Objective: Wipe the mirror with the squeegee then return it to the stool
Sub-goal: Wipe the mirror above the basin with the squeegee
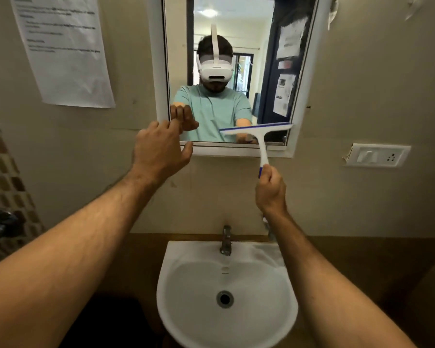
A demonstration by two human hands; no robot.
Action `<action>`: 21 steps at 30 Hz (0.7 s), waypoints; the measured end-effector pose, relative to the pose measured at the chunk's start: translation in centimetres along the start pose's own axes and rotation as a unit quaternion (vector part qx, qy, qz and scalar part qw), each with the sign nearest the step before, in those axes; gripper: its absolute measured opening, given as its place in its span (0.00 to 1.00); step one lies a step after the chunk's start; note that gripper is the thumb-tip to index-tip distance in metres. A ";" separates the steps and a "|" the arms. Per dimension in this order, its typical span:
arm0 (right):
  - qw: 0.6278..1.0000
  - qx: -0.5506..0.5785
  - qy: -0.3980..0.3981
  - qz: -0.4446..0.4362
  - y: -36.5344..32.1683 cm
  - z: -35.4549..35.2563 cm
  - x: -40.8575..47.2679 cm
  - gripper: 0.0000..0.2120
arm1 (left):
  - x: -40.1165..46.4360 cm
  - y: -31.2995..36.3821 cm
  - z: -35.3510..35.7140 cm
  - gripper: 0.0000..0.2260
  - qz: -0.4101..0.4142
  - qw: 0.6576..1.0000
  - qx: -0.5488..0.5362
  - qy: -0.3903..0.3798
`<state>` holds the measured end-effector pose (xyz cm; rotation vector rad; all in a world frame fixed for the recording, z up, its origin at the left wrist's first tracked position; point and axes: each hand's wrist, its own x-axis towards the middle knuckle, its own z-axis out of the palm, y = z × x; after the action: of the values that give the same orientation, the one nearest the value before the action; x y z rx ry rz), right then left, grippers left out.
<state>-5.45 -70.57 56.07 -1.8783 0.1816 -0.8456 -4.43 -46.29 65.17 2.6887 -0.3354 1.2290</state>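
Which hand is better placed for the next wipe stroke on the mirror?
Right. The right hand already grips the squeegee by its handle, with the blade lying across the lower right of the mirror. The left hand holds nothing and sits at the mirror's lower left frame corner.

Head-worn wide-angle view, facing forward and down, close to mirror (226, 71)

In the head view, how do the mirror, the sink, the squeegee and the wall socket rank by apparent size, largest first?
1. Sink and mirror: look alike; the sink is nearer, so no ranking.
2. Squeegee
3. Wall socket
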 end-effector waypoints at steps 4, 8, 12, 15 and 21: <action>0.999 -0.011 -0.024 0.018 0.5 -0.4 -1.6 0.16 | -1.0 0.2 -0.9 0.21 -0.010 0.999 0.033 0.009; 0.999 0.015 -0.003 -0.028 -2.4 -1.6 -0.1 0.16 | -1.5 0.8 -2.1 0.22 -0.022 0.999 0.034 0.014; 0.999 0.019 0.008 -0.028 -4.4 -2.3 2.1 0.19 | -1.4 1.5 -2.9 0.23 -0.019 0.999 0.024 0.013; 1.000 -0.003 -0.004 -0.010 -2.9 -2.2 2.0 0.18 | -0.9 1.4 -2.6 0.24 -0.013 1.000 0.019 0.013; 1.000 -0.023 0.009 0.015 1.6 -1.1 -0.8 0.17 | 0.0 0.5 -1.2 0.22 -0.004 1.000 0.024 0.009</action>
<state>-6.39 -71.76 54.60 -1.9058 0.2413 -0.8454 -5.46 -46.44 65.96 2.7147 -0.2950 1.2752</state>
